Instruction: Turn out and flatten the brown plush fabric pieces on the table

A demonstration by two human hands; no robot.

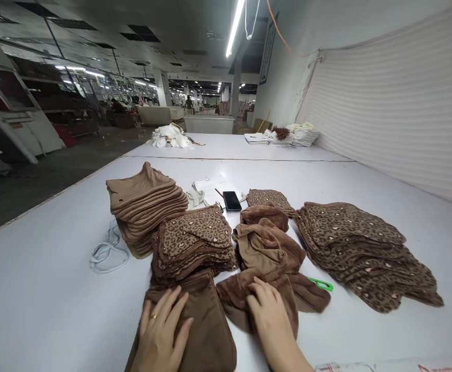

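My left hand (164, 328) lies flat, fingers spread, on a folded dark-brown cloth piece (206, 330) close to me. To its right, my right hand (268, 315) has its fingers bent over a brown plush cloth piece (233, 294), gripping its surface; the fingertips are partly hidden. Beyond that plush piece lies a loose heap of brown plush pieces (264, 243), some with a smoother tan side up. A stack of leopard-print pieces (197, 232) rises just past my left hand.
A tall tan cloth stack (144, 191) stands left, beside a pale blue cord (107, 256). Right are a large leopard-print pile (357, 243) and a green-handled tool (321, 284). A phone (232, 200) and papers (214, 186) lie mid-table; white cloth (170, 136) lies at the far end.
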